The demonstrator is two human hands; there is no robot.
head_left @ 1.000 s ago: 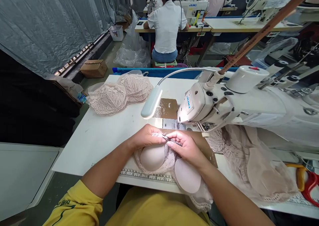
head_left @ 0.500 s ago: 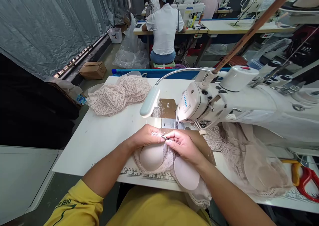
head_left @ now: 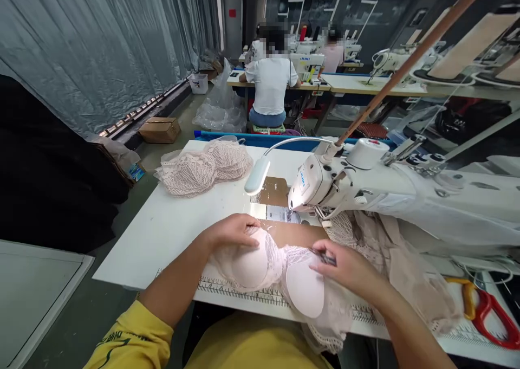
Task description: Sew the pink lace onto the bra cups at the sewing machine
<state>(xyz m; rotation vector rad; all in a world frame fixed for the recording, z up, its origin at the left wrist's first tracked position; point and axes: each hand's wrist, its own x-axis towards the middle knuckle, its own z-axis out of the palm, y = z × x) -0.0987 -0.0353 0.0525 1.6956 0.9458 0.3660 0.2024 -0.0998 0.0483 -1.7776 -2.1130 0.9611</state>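
Observation:
A pale pink lace bra (head_left: 280, 274) lies cups-up on the white sewing table (head_left: 170, 228) in front of me. My left hand (head_left: 233, 232) rests on the upper edge of its left cup, fingers curled over the lace. My right hand (head_left: 345, 266) sits at the right cup, fingers pinched around small metal thread snips (head_left: 325, 258). The white sewing machine (head_left: 365, 190) stands just behind my hands, its needle head above the plate.
A stack of finished lace bras (head_left: 205, 166) lies at the table's far left. More lace pieces (head_left: 406, 271) pile under the machine arm. Red and yellow scissors (head_left: 487, 309) lie at right. A gooseneck lamp (head_left: 258, 175) hangs over the table. A person in white (head_left: 270, 82) sits ahead.
My hands were together at the bra's centre, snips at the lace. My right hand has pulled away rightward with the snips and the left has flattened on the cup. My head has lifted.

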